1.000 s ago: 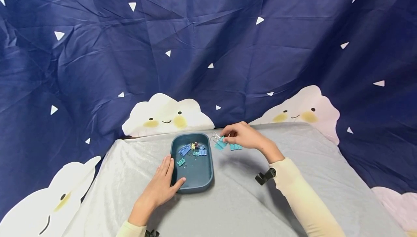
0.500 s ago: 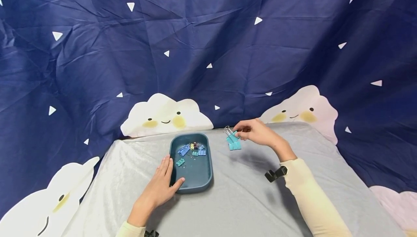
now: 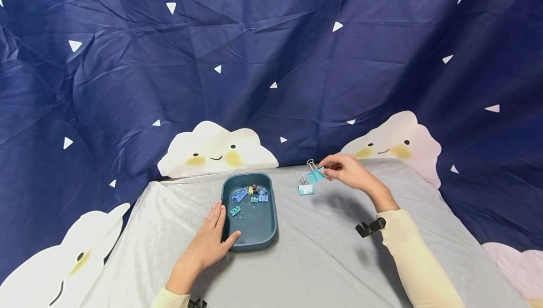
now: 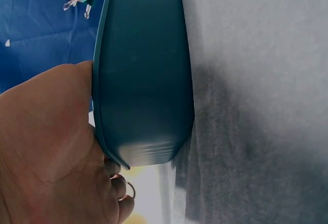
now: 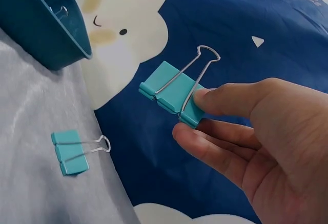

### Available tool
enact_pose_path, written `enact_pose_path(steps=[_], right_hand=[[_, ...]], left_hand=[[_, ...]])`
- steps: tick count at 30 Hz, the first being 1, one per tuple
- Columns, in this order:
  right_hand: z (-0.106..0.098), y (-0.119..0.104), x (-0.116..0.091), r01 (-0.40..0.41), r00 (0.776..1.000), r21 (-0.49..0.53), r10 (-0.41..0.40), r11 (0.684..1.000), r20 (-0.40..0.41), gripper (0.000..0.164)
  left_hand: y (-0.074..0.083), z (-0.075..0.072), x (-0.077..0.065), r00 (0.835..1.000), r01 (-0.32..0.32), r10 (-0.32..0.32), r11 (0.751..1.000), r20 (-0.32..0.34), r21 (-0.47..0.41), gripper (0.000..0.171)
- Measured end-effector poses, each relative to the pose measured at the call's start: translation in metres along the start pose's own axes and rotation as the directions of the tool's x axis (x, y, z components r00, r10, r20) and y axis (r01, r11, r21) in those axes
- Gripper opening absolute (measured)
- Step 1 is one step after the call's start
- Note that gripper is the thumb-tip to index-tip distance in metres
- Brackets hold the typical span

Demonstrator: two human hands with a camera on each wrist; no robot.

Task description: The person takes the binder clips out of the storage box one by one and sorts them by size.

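Observation:
A large turquoise binder clip point(image 3: 316, 175) is pinched between the thumb and fingers of my right hand point(image 3: 348, 172), raised over the far part of the table. In the right wrist view the held binder clip point(image 5: 163, 84) has its wire handle pointing up. Below and left of it, a second turquoise binder clip point(image 3: 306, 190) lies on the cloth, touched by nothing. My left hand point(image 3: 207, 242) rests on the left rim of a dark teal bin point(image 3: 254, 245), fingers straight along the edge, thumb over the near corner.
Inside the bin lie several smaller binder clips, among them a blue one point(image 3: 239, 195) and a green one point(image 3: 235, 210). Grey cloth point(image 3: 322, 261) covers the table. A navy curtain point(image 3: 254, 63) with clouds hangs at its back edge.
My right hand has moved right, away from the bin, carrying the binder clip past the one on the cloth. My left hand and the bin stay put.

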State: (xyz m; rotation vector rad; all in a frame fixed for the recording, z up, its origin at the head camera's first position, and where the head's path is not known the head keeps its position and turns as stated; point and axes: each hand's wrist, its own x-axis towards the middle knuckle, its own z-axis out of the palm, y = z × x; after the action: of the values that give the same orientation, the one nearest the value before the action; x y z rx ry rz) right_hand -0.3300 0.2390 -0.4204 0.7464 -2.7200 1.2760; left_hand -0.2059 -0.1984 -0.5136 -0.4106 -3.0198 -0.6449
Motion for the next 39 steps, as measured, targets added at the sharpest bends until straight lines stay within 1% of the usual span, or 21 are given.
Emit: enact_pose_path(steps=[7,11,15,24,27,30,35,39], right_hand=[[-0.006,0.012,-0.004,0.0,0.998,0.095,0.005,0.995,-0.058,0.02],[-0.007,0.019,-0.006,0.006,0.996,0.076,0.001,0.997,-0.087,0.018],[-0.007,0.028,-0.006,-0.003,0.995,0.066,0.009,0.998,-0.097,0.016],[-0.007,0.042,-0.01,-0.06,0.992,-0.008,0.059,0.998,-0.114,0.019],[-0.006,0.046,-0.012,-0.083,0.99,-0.002,0.082,0.997,-0.115,0.021],[-0.004,0.051,-0.013,-0.086,0.99,0.005,0.086,0.996,-0.112,0.023],[0.002,0.061,-0.015,-0.101,0.989,0.0,0.1,0.995,-0.108,0.024],[0.006,0.068,-0.016,-0.136,0.986,0.004,0.136,0.991,-0.1,0.024]], left_hand=[[0.002,-0.002,0.0,1.0,0.009,-0.009,1.0,0.018,0.01,0.092],[0.001,-0.001,0.002,1.0,0.011,-0.012,1.0,0.023,0.017,0.093],[0.002,-0.001,0.001,1.0,0.008,-0.008,1.0,0.021,0.017,0.093],[0.001,-0.001,0.001,1.0,0.003,-0.003,1.0,0.008,0.017,0.093],[0.001,0.0,0.001,1.0,0.004,-0.004,1.0,0.006,0.019,0.093],[0.0,0.001,0.001,1.0,0.001,0.0,1.0,-0.004,0.014,0.093],[0.0,0.001,0.0,0.999,-0.024,0.024,1.0,-0.032,0.002,0.093],[0.0,0.001,0.0,1.0,-0.016,0.016,1.0,-0.016,0.004,0.092]])
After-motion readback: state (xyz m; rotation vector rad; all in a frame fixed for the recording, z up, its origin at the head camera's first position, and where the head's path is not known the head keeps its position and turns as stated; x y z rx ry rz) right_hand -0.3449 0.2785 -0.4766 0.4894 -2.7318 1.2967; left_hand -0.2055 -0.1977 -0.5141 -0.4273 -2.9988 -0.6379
